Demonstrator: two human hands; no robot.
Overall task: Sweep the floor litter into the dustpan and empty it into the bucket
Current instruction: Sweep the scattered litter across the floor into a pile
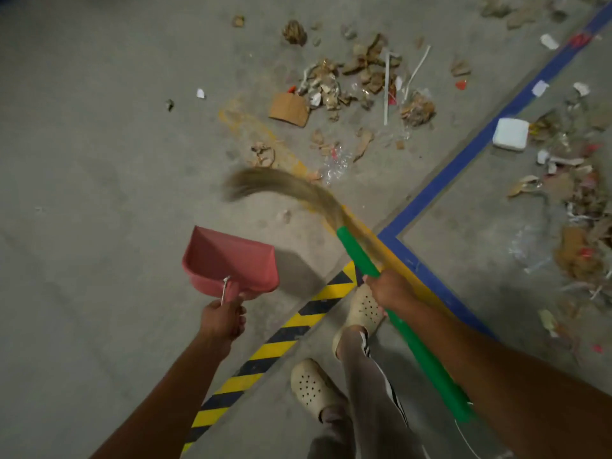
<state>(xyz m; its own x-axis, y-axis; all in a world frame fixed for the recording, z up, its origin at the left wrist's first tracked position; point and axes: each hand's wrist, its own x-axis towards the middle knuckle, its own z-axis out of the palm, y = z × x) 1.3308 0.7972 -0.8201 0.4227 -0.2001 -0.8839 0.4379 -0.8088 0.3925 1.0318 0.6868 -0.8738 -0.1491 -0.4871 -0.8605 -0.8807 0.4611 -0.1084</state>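
Head view, looking down at a grey concrete floor (pixel 82 144). At the left, the left hand (pixel 221 321) has its fingers curled round the handle of a pink dustpan (pixel 231 260), whose open mouth faces away from the person. A thin white strip (pixel 225 288) hangs at the handle. The pan holds no visible scraps and casts a shadow to its right. Beside it a yellow-and-black hazard tape (pixel 275 339) runs diagonally past two cream perforated clogs (pixel 313 385) and grey trousers (pixel 367 376) with dark side stripes; no brand mark can be read on them.

Right of centre, the right hand (pixel 390 289) grips the green handle (pixel 357 251) of a broom, fingers wrapped fully round it. The broom's tan bristles (pixel 284 190) curve leftward, blurred, just short of the nearest scraps.

Beyond the bristles lies the main litter pile (pixel 357 81): torn brown paper, white sticks, clear plastic and a flat piece of cardboard (pixel 288 110) at its left edge. A blue tape line (pixel 463 160) crosses diagonally to the right of it, carrying a red mark (pixel 579 39) too blurred to read. Just past the line sits a white block (pixel 510 134), and a second litter heap (pixel 579 207) spreads along the right edge.
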